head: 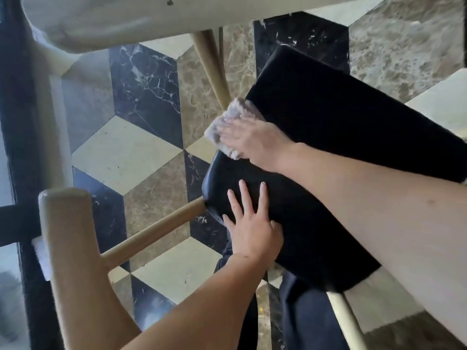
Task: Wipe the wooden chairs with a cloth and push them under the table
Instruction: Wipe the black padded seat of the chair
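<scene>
A wooden chair lies tilted over, its black padded seat (323, 127) facing me and its pale wooden legs (156, 229) and rail sticking out to the left. My right hand (255, 142) presses a grey fluffy cloth (227, 122) against the seat's upper left edge, near a slanting leg (211, 64). My left hand (250, 223) rests flat on the lower black seat panel (303, 223), fingers spread, holding nothing. A thick wooden post (68, 248) of the chair frame stands at the lower left.
The pale table edge (151, 18) runs across the top of the view. Below is a marble floor (131, 147) in a cube pattern of black, brown and cream tiles. A dark window frame (15, 122) lines the left side. My dark trousers (303, 319) show at the bottom.
</scene>
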{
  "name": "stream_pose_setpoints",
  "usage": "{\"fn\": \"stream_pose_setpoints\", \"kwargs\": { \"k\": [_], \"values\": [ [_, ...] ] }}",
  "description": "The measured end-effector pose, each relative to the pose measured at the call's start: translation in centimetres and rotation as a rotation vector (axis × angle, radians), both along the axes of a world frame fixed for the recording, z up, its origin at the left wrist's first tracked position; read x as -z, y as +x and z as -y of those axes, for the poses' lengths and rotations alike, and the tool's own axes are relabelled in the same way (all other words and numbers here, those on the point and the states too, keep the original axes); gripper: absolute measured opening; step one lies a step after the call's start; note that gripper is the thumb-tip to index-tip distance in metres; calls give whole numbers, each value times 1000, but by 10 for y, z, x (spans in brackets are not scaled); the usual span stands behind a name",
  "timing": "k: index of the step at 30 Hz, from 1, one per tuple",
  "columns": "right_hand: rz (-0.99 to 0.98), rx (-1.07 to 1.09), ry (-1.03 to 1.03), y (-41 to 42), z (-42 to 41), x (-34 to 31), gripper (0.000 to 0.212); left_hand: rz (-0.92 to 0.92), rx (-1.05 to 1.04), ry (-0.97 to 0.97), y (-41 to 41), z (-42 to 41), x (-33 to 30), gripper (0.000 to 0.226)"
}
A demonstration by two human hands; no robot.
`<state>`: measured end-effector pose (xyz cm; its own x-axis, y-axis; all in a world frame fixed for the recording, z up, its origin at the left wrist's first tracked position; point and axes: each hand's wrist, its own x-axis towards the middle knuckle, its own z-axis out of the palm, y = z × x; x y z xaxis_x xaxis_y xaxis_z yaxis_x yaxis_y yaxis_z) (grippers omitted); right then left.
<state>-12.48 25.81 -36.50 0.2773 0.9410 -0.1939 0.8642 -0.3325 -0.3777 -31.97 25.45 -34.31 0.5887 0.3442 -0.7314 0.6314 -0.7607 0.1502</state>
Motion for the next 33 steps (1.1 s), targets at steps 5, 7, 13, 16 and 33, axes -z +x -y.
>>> {"fn": "stream_pose_setpoints", "kwargs": {
  "k": [5,7,13,16,33],
  "values": [
    [63,350,-17,80,49,3,59,52,-19,20,-4,0,6,82],
    [102,459,-9,84,74,6,61,61,-27,22,-4,0,7,80],
    [54,708,47,12,136,9,69,40,-29,39,-4,0,7,87],
    [33,592,89,-61,156,7,58,13,-38,35,-1,-1,6,87],
    [100,-28,-30,-16,343,-21,53,122,455,-81,30,61,-6,68]
  ]
}}
